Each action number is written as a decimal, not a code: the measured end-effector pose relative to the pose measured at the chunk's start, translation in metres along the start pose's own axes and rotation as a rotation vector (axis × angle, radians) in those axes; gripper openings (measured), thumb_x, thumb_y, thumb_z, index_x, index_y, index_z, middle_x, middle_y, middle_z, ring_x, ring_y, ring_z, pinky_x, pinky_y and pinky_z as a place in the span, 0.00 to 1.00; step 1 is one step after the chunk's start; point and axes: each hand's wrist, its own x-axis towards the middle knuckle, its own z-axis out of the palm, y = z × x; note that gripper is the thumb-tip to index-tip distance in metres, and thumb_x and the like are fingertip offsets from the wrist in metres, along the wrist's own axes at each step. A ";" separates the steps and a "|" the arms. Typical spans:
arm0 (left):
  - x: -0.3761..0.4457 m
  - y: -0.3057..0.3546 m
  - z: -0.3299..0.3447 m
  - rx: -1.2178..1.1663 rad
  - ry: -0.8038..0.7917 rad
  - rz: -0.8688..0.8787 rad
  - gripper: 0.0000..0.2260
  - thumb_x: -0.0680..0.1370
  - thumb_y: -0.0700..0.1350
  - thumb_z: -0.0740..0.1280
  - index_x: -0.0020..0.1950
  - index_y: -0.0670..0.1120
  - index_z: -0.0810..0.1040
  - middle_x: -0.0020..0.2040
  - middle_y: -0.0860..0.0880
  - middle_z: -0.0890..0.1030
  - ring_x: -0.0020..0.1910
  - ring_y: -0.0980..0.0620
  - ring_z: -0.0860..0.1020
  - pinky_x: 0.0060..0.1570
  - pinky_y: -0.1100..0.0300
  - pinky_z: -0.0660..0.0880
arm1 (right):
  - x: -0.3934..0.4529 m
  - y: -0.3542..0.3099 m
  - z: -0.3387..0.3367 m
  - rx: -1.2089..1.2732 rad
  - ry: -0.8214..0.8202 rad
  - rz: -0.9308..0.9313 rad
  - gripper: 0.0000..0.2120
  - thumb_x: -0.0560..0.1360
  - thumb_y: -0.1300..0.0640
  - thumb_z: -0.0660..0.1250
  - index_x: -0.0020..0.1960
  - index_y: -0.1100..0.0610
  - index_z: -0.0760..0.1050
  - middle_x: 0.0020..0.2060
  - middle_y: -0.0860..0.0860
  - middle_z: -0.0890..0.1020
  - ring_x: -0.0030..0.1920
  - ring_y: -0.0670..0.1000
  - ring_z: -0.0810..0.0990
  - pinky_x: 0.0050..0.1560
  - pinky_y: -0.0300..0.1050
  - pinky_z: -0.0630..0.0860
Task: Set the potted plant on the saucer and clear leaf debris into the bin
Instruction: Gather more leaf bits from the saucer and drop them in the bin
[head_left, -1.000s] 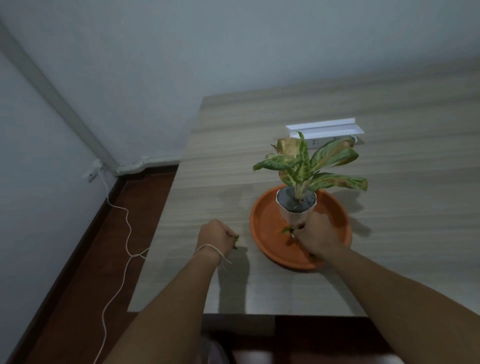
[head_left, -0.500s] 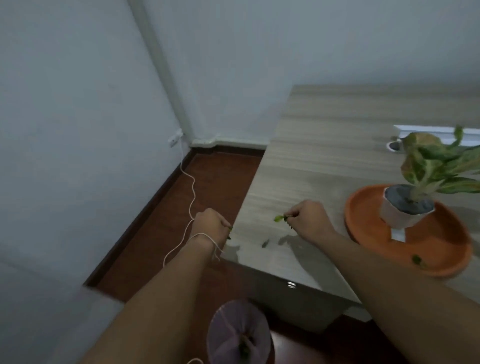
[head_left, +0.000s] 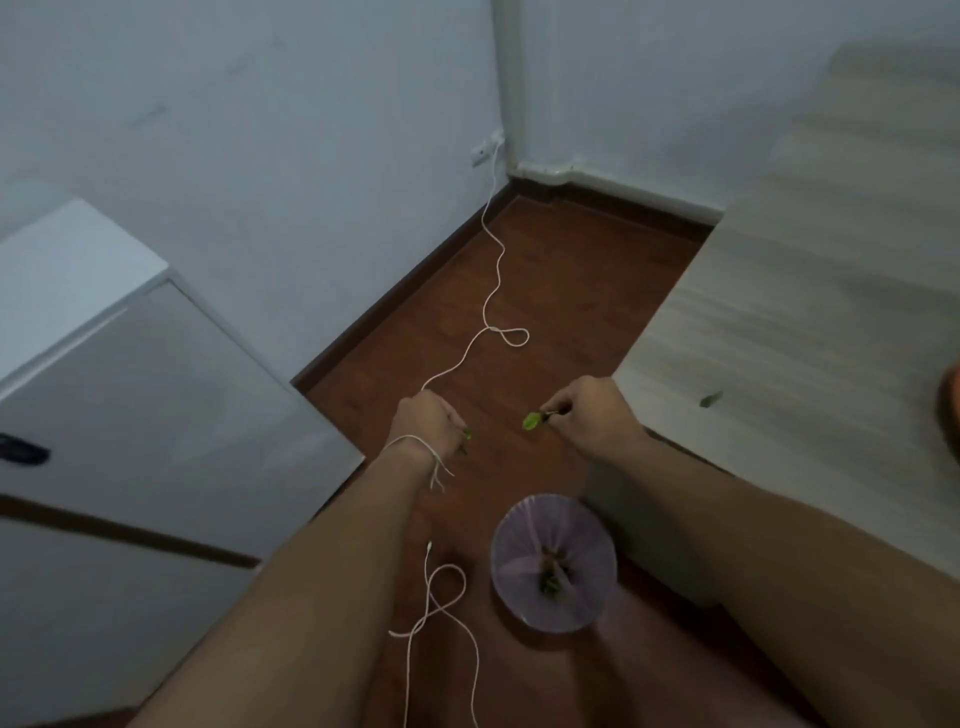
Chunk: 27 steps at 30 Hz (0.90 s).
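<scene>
My right hand pinches a small green leaf piece out over the floor, left of the table edge. My left hand is closed on dark green leaf bits that stick out by its fingers. The bin, lined with a pale purple bag and holding some leaf debris, stands on the floor below and nearer to me than both hands. One leaf scrap lies on the table. Only a sliver of the orange saucer shows at the right edge; the plant is out of view.
A white cable runs from a wall socket across the dark wood floor and loops near the bin. A white cabinet stands to the left.
My view has swung left and down from the table to the floor. Both hands have moved off the table edge with their leaf pieces to hover over the floor beyond the bin.
</scene>
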 end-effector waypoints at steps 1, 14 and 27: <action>0.000 -0.005 0.006 -0.002 -0.004 -0.004 0.05 0.69 0.40 0.72 0.35 0.48 0.86 0.40 0.48 0.87 0.48 0.50 0.83 0.57 0.57 0.80 | 0.000 0.002 0.009 -0.006 -0.016 -0.009 0.09 0.71 0.61 0.72 0.49 0.55 0.86 0.44 0.51 0.88 0.34 0.44 0.78 0.36 0.32 0.70; -0.001 -0.018 0.085 -0.012 -0.122 0.022 0.04 0.69 0.41 0.73 0.37 0.48 0.86 0.44 0.45 0.87 0.49 0.47 0.83 0.55 0.58 0.79 | -0.009 0.057 0.065 -0.052 -0.172 0.045 0.09 0.72 0.63 0.69 0.46 0.55 0.87 0.41 0.52 0.87 0.39 0.50 0.83 0.40 0.45 0.80; -0.018 -0.034 0.136 0.069 -0.193 0.079 0.06 0.72 0.42 0.71 0.43 0.44 0.87 0.44 0.43 0.87 0.51 0.44 0.83 0.55 0.56 0.79 | -0.031 0.090 0.111 -0.058 -0.312 0.054 0.12 0.70 0.59 0.64 0.29 0.62 0.77 0.28 0.59 0.80 0.31 0.57 0.77 0.34 0.55 0.75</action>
